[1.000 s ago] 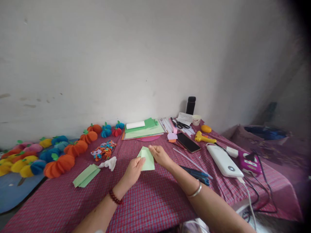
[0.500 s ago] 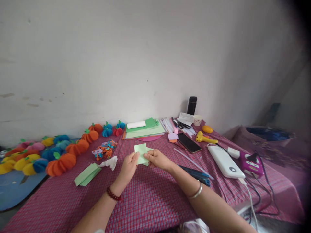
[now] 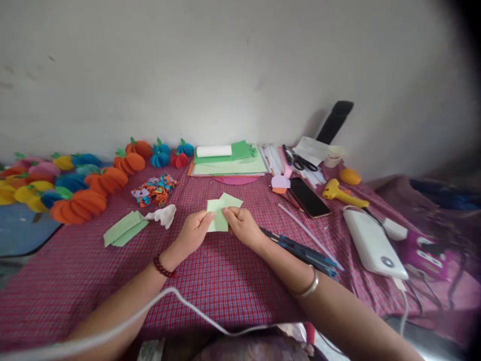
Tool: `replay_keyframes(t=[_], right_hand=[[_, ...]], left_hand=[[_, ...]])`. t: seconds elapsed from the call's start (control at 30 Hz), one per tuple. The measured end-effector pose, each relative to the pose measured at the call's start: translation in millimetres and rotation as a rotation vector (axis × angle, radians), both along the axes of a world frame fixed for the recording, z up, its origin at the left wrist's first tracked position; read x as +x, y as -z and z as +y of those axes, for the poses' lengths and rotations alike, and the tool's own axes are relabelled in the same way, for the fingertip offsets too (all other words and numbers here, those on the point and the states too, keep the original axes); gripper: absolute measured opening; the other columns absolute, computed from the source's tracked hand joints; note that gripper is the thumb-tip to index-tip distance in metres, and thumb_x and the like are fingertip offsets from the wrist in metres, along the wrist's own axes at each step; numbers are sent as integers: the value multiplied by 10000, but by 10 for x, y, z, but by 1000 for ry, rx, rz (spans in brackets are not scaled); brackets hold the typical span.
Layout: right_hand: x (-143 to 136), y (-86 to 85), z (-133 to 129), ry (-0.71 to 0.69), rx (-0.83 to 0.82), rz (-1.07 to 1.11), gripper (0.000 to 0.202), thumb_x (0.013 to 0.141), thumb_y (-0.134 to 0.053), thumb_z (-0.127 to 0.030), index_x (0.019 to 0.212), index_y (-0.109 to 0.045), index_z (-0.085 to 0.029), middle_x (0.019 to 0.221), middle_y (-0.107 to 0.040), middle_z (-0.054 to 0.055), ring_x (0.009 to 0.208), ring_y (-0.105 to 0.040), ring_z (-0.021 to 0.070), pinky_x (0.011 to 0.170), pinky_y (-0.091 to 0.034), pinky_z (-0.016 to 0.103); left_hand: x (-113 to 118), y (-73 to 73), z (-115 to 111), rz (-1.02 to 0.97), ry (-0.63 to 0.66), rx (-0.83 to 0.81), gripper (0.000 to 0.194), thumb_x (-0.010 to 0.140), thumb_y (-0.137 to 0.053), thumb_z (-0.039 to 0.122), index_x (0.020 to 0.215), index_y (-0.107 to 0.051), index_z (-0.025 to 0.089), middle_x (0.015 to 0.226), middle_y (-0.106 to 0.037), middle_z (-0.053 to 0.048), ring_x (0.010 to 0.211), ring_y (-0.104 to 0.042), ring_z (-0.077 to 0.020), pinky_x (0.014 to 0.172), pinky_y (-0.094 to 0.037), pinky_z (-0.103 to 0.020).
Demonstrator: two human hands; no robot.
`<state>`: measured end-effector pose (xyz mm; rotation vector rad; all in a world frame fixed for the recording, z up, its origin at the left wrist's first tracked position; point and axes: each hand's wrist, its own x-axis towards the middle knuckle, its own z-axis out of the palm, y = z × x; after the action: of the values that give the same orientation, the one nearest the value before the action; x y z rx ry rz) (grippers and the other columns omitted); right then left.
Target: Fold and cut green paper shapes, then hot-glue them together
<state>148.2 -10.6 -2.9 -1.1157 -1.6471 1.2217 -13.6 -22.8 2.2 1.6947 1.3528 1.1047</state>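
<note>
Pale green paper pieces [image 3: 218, 222] are held up over the middle of the table. My left hand [image 3: 195, 229] pinches their left edge between thumb and fingers. On the other side my right hand [image 3: 242, 225] grips the same paper, its thumb on top. One piece sticks out at an angle behind the front one. To the left lie folded light green paper strips [image 3: 126, 229] beside a crumpled white tissue [image 3: 164, 216]. A pile of small colourful paper cutouts [image 3: 155, 190] sits farther back.
Paper pumpkins [image 3: 80, 205] crowd the left side. Paper sheets [image 3: 229, 168] lie at the back. To the right are scissors [image 3: 304, 163], a phone [image 3: 310, 197], a yellow tool [image 3: 341, 193], a white power bank [image 3: 372, 243] and a purple socket box [image 3: 426, 255]. A white cable [image 3: 199, 313] crosses in front.
The view has tilted down, so the table sits higher in the picture. The rear paper piece now juts out farther at the upper right. The white cable has come into view in front.
</note>
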Motion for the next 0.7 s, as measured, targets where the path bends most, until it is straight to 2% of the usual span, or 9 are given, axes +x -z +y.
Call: replay_keyframes(t=[0.1,0.2,0.3,0.37,0.43,0.53,0.6,0.7], right_hand=[[32,35,-92,33,-81,-36,365,898,-380,-355,572,-401,-192,484,-420,-39,462,-397,90,475,-302,218],[54,51,-134,32,-79,-83,290,870,-440,-328,618,-434,-186,545,-434,-34,514,-394,96,493,-306,221],[68,52,-131,-52,-132,-68,134,835,-524,-280,751,-536,-177,650,-533,-12,573,-453,112,527,-353,226],[80,47,-120,-129,-196,-74,104,820,-564,-255,744,-558,-183,631,-557,-8,568,-487,121,528,-375,230],[96,41,-108,-146,-215,-73,149,838,-560,-257,704,-549,-192,585,-548,-13,516,-476,115,499,-372,226],[131,32,-94,-150,-109,-117,173,866,-564,-306,732,-584,-199,621,-587,5,547,-513,127,508,-386,225],[146,16,-91,-194,-78,-181,185,897,-534,-329,792,-607,-195,678,-617,15,598,-545,134,554,-409,227],[133,-38,-96,-221,-26,-210,302,932,-475,-383,734,-572,-177,640,-575,0,569,-502,112,547,-396,207]], left_hand=[[7,16,-13,23,1,-52,373,798,-541,386,492,-435,200,492,-379,47,498,-335,-111,507,-249,-255],[2,-6,-7,42,40,-114,342,831,-503,380,544,-514,194,535,-455,26,533,-392,-130,537,-291,-262],[-16,-21,10,46,148,-171,341,888,-423,349,623,-565,188,607,-534,-4,584,-460,-152,576,-344,-274],[-27,-15,7,87,197,-168,343,917,-385,320,652,-559,189,635,-550,-16,593,-477,-157,587,-360,-284],[-39,-5,-13,191,183,-85,337,932,-368,286,651,-533,197,645,-545,-24,605,-487,-163,596,-370,-296],[-53,-10,-56,333,170,109,299,930,-389,223,652,-499,212,682,-551,-43,702,-523,-188,647,-392,-313],[-55,-31,-78,331,185,215,283,926,-394,208,654,-473,214,649,-523,-32,668,-500,-182,600,-374,-309],[-56,-83,-97,281,168,262,262,922,-412,175,663,-441,202,640,-505,-20,637,-479,-160,561,-358,-288]])
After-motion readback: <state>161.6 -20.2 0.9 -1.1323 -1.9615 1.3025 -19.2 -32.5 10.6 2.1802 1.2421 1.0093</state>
